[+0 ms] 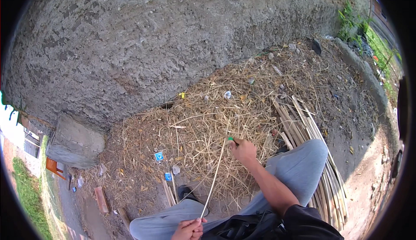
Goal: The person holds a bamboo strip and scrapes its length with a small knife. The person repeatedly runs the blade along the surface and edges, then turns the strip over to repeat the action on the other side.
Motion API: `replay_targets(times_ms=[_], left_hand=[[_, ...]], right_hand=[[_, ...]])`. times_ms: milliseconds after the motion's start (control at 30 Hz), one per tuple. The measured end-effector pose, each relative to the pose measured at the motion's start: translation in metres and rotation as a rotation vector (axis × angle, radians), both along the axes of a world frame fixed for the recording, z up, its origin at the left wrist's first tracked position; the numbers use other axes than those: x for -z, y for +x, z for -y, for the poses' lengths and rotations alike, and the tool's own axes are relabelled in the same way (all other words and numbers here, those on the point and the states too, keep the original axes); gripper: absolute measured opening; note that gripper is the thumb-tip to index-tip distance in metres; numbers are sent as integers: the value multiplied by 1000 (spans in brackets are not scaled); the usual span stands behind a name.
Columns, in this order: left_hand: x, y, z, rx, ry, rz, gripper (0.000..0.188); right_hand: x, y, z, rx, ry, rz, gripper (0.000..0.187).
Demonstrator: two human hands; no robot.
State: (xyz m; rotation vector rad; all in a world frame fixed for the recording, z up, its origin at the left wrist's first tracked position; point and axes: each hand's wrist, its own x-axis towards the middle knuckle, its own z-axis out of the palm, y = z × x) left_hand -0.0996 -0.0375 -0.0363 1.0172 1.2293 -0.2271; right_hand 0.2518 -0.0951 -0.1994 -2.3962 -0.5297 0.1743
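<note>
A long, thin pale strip of cane or split bamboo [214, 180] runs at a slant in front of my knees. My left hand [189, 229] is closed around its near end, low in the picture. Up at the strip's far part, my right hand [245, 150] is closed on a small tool with a bright green part [230, 139]. The green part touches or lies right beside the strip. My fingers cover most of that tool, so its kind does not show.
Straw-like shavings [208, 131] cover the ground before me, up to a rough grey wall [164, 36]. A bundle of long split strips [299, 123] lies beside my right leg. At left are a concrete block [78, 140], a brick [101, 199] and small blue packets [159, 156].
</note>
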Motion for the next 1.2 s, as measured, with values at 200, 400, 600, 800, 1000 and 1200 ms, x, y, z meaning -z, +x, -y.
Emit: replay_targets(times_ms=[200, 400, 600, 800, 1000, 1200], left_hand=[[-38, -46, -34, 112, 383, 60, 30], [-8, -53, -38, 129, 423, 39, 28], [10, -49, -32, 323, 857, 99, 30], [9, -51, -22, 422, 1038, 84, 30], [10, -61, -28, 458, 1032, 49, 30], [7, -66, -29, 500, 1014, -9, 28]], right_hand=[[-25, 49, 12, 204, 249, -262, 42], [-5, 9, -2, 74, 417, -568, 47], [-70, -18, -1, -46, 689, -866, 44], [-73, -21, -9, 39, 1021, -1025, 39], [-79, -21, -9, 70, 1080, -996, 34], [-82, -15, -6, 181, 1113, -878, 39]])
